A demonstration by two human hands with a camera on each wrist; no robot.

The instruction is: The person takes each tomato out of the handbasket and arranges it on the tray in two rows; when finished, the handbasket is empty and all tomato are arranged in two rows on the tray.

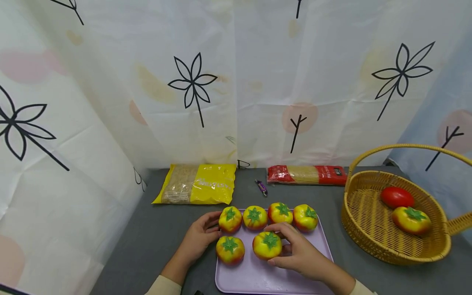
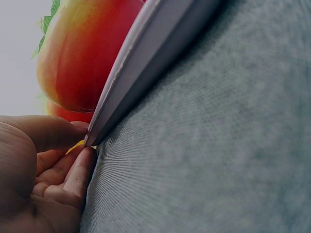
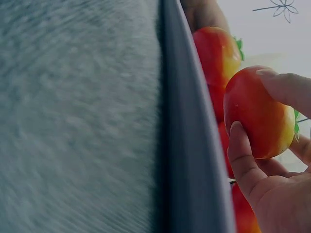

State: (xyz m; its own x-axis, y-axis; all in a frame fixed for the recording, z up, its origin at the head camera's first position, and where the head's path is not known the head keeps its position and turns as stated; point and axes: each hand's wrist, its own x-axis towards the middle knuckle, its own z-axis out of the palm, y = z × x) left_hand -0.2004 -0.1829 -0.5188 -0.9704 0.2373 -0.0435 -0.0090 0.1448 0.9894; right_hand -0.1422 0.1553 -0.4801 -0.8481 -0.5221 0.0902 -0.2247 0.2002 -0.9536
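My right hand [image 1: 302,254] holds a yellow-red persimmon [image 1: 266,246] with a green leafy top over the lilac tray [image 1: 273,280]. In the right wrist view, thumb and fingers curl round that persimmon [image 3: 260,114]. At the tray's left side my left hand [image 1: 197,239] pinches the rim; the left wrist view has its thumb [image 2: 58,132] against the tray edge [image 2: 124,77]. Several persimmons line the tray's far side, among them one [image 1: 230,219] close to the left fingertips. Another persimmon [image 1: 230,250] sits in front of it.
A wicker basket [image 1: 396,256] on the right holds a red oval fruit [image 1: 397,197] and a persimmon [image 1: 411,220]. Behind the tray lie a yellow bag [image 1: 214,184], a purple-wrapped candy [image 1: 261,188] and a red noodle pack [image 1: 306,175]. A patterned curtain [image 1: 258,82] hangs behind.
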